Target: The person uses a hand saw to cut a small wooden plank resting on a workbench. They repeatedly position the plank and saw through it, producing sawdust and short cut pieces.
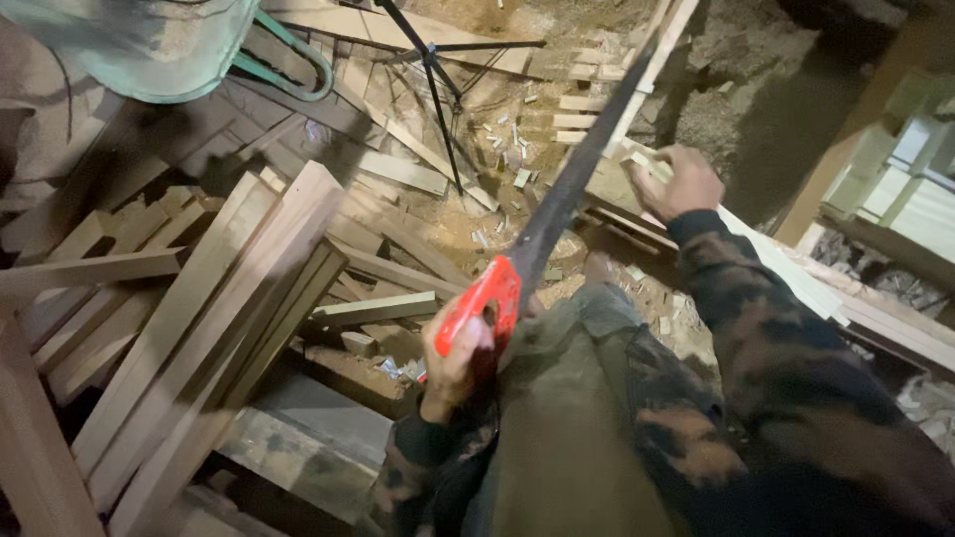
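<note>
My left hand grips the red handle of a handsaw. Its dark blade runs up and to the right, across a light wooden strip. My right hand lies pressed on that strip just right of the blade, fingers curled over its edge. Both arms are in dark patterned sleeves. My knee in olive trousers is raised between the hands, just below the saw handle.
A heap of long wooden planks fills the left side. A green tub sits at the top left and a black tripod stand at the top centre. Small offcuts and sawdust litter the ground. A pale frame stands at right.
</note>
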